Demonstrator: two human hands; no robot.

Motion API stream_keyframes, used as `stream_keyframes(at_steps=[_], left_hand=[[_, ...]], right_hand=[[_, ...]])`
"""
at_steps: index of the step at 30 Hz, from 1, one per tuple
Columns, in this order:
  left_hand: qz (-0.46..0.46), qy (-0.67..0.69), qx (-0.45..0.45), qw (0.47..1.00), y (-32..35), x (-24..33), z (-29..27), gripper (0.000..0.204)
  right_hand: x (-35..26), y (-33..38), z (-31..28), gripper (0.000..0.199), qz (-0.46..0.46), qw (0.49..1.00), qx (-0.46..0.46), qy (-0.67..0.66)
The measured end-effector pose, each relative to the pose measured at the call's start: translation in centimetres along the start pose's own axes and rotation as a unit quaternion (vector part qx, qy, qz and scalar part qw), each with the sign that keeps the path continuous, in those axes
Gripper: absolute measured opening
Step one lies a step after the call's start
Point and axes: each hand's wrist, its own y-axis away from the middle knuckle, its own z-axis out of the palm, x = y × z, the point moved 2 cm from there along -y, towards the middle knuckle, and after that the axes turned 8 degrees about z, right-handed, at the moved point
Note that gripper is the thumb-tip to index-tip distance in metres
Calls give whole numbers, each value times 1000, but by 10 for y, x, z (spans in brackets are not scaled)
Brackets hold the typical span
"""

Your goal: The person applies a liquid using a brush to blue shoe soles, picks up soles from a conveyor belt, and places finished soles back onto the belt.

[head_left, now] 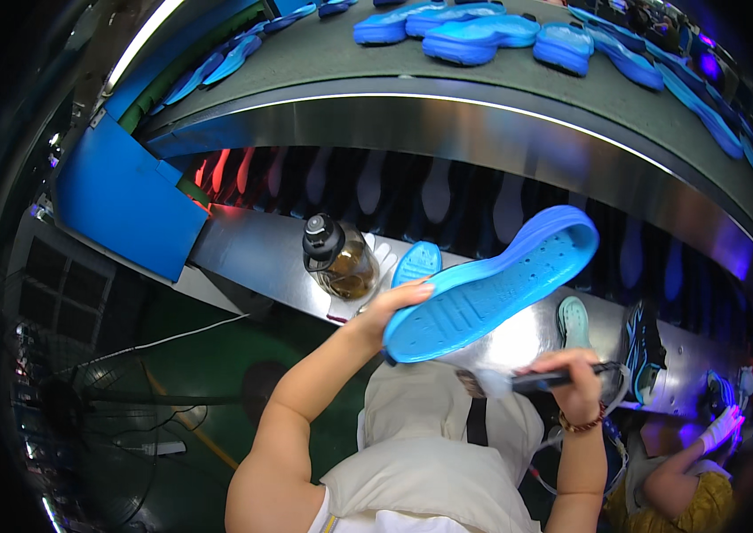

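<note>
Cream apron (421,475), nearest, at six o'clock. Head view: blue sole (487,302), toward three o'clock of centre, glossy recessed face up, gripped by the left hand (392,307) at its eight-o'clock end. Right hand (577,377), at four o'clock, grasps a blurred brush (536,380), bristles apart from the sole. Step, as judged: brushing that face; the next stroke calls for bristle contact.

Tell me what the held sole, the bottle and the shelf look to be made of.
Sole: probably moulded foam or rubber, glossy inside; it shows a ribbed patch and wet-looking highlights.
Bottle: clear plastic or glass, smooth; amber liquid shows through.
Shelf: likely bare metal, satin; it is silvery with soft, smeared reflections.
</note>
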Motion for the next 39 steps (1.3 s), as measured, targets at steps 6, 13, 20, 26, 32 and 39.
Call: stream_keyframes(at_steps=[6,13,20,26,32,39], left_hand=[[250,99,-90,959,-15,132,-1,61],[455,415,179,768,-136,275,-86,64],[284,-766,293,497,-223,279,-59,67],[72,-861,140,484,-232,269,-14,84],[53,-837,102,536,-227,255,22,88],[75,-818,153,550,-271,237,50,68]], right_hand=[[12,13,-46,42,-36,970,221,-100],[33,-11,-52,35,-2,937,255,-237],[37,-8,-67,36,12,926,286,-247],[48,5,-84,34,38,903,332,-271],[50,7,-90,35,45,897,337,-281],[47,2,-90,35,40,906,311,-285]])
